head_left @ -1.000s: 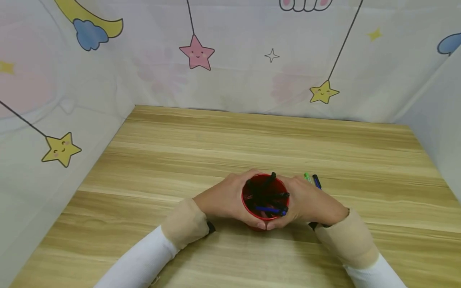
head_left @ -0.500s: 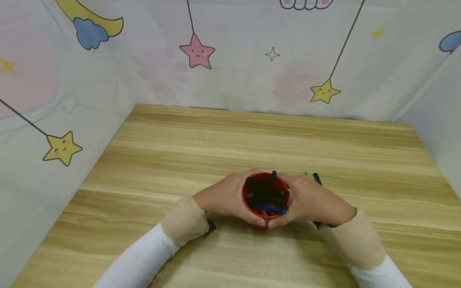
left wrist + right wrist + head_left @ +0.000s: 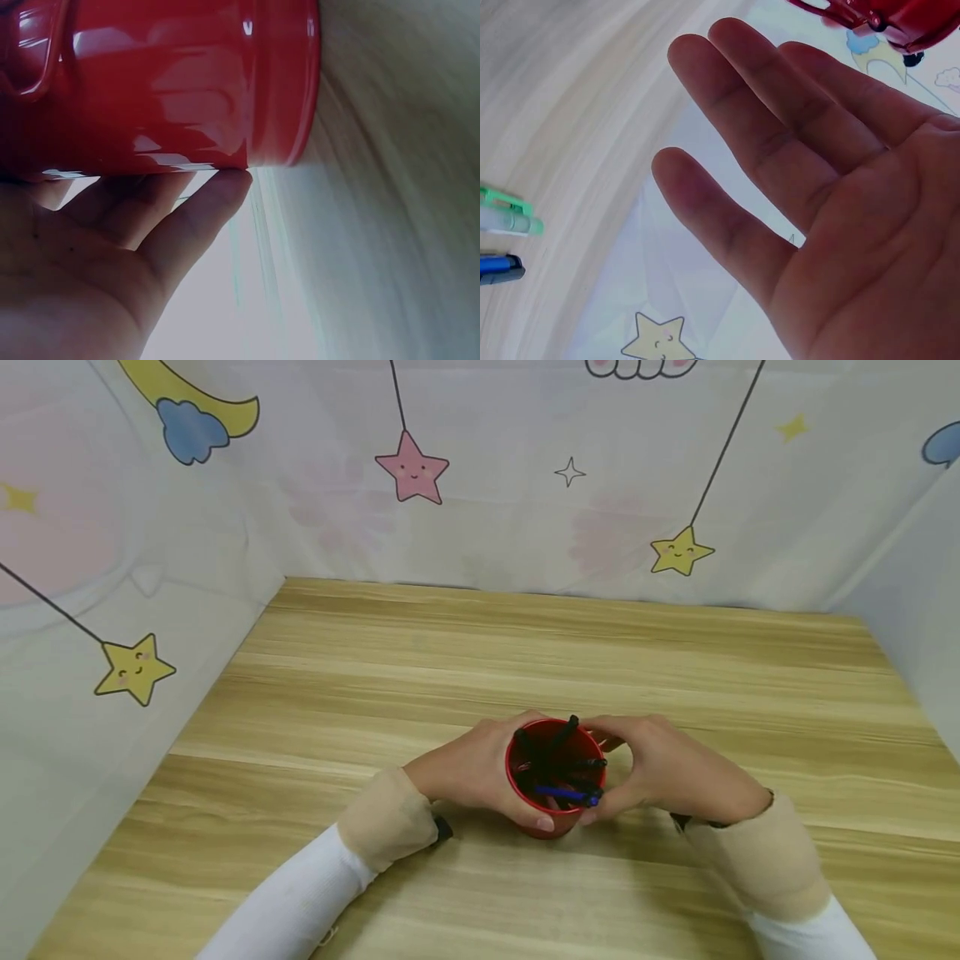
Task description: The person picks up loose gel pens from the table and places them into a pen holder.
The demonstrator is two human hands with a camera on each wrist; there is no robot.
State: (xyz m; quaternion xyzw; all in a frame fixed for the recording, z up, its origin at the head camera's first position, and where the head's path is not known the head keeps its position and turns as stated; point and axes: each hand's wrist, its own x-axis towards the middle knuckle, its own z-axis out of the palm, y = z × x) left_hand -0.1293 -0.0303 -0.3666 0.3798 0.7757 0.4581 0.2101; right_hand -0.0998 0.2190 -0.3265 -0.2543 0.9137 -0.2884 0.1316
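Note:
A red pen cup (image 3: 546,828) stands on the table, with several dark pens leaning inside and a blue pen (image 3: 567,795) lying across its near side. My left hand (image 3: 468,772) grips it from the left, thumb at the front and fingers reaching behind. In the left wrist view the fingertips (image 3: 229,184) touch the glossy wall of the cup. To the right of the cup is my right hand (image 3: 667,768), its thumb and fingers spread and holding nothing. The right wrist view shows its fingers (image 3: 780,142) nearly straight, the cup beyond them.
A green-capped pen (image 3: 510,217) and a blue pen with a dark end (image 3: 501,268) lie on the table beside my right hand, which hides them in the head view. Printed cloth walls (image 3: 487,527) surround the wood-grain table (image 3: 420,652) at the back and sides.
My right hand has come away from the cup's side and moved right, covering the two loose pens in the head view. The left hand and cup have stayed put.

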